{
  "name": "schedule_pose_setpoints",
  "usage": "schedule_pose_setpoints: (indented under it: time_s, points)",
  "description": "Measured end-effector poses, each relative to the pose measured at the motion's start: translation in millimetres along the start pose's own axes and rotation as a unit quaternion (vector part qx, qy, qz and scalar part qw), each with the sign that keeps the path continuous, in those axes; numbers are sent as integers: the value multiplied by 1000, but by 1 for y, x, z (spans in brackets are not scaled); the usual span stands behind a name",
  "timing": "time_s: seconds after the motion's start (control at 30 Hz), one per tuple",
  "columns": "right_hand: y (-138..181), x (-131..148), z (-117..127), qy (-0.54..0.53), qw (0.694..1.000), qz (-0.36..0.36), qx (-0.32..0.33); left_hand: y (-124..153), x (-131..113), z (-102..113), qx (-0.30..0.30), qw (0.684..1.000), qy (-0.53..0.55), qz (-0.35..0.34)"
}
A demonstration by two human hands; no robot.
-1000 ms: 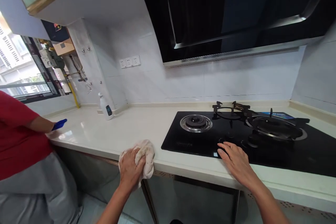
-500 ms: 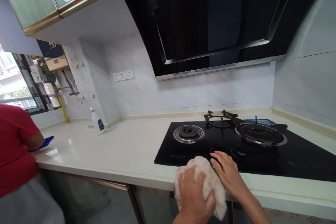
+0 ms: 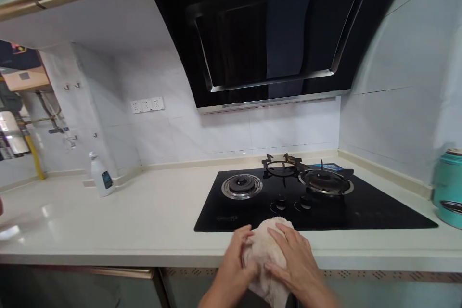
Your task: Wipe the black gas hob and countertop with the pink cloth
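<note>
Left hand (image 3: 234, 264): fingers closed, gripping the beige cloth from the left side
Right hand (image 3: 294, 262): fingers closed over the cloth from the right side and top, just beside the left hand
Cloth (image 3: 265, 255): bunched between both hands at the front of the bench, its top against the near edge of the hob and its lower end hanging past the bench edge
Hob (image 3: 378, 211): black glass with two gas burners, the left burner (image 3: 241, 186) bare and the right burner (image 3: 325, 182) under a metal pot stand (image 3: 281, 166), control knobs (image 3: 281, 203) between the cloth and the burners
Bench (image 3: 144, 221): pale stone, with a white pump bottle (image 3: 101, 178) standing well left of the hob and a teal flask (image 3: 448, 187) at the right edge of view
Above: black range hood (image 3: 267, 33) over the hob, white wall socket (image 3: 147, 104) on the tiles to its left
</note>
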State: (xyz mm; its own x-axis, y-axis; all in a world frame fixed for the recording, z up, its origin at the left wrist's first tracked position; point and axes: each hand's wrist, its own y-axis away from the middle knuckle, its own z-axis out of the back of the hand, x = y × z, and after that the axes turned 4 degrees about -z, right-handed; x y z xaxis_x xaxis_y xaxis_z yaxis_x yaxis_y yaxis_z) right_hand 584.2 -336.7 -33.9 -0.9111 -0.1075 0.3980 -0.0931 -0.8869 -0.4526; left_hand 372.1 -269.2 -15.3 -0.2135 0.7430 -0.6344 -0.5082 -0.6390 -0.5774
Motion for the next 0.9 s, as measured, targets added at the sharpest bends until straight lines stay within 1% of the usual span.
schedule_pose_setpoints:
  time_s: [0.1, 0.13, 0.17, 0.2, 0.27, 0.3, 0.37, 0.43, 0.5, 0.57, 0.63, 0.7, 0.77, 0.83, 0.9]
  points:
    - [-20, 40, 0, 56, 997, -27, 48, -14, 16, 44, -107, 991, -66, 38]
    - [-28, 56, -2, 66, 996, -21, 62, -20, 21, 54, -134, 986, -92, 46]
    - [-35, 71, -5, 65, 995, 0, 73, -26, 27, 63, -148, 981, -117, 48]
    - [-41, 83, -9, 56, 995, 27, 80, -32, 34, 68, -149, 977, -143, 47]
    - [-49, 99, -17, 20, 993, 82, 84, -39, 50, 74, -127, 970, -203, 35]
    - [-51, 102, -21, -1, 992, 100, 83, -40, 59, 76, -115, 964, -238, 34]
    - [-51, 98, -24, -42, 989, 114, 81, -40, 76, 77, -98, 945, -307, 49]
    - [-47, 85, -24, -79, 988, 111, 73, -36, 89, 78, -75, 928, -359, 66]
    - [-43, 69, -17, -100, 989, 93, 59, -33, 96, 78, -43, 915, -395, 77]
    - [-37, 51, -6, -101, 992, 61, 50, -30, 95, 76, -19, 901, -423, 90]
    - [-32, 30, 12, -88, 995, 15, 50, -30, 90, 74, -4, 888, -447, 106]
    - [-26, 3, 32, -64, 996, -35, 48, -29, 86, 71, 5, 880, -461, 112]
    - [-18, -31, 52, -33, 996, -76, 38, -29, 84, 69, 9, 877, -468, 109]
    - [-9, -69, 69, 0, 994, -109, 16, -29, 84, 69, 5, 876, -471, 101]
    - [0, -104, 80, 38, 989, -145, -18, -28, 84, 68, -1, 878, -469, 92]
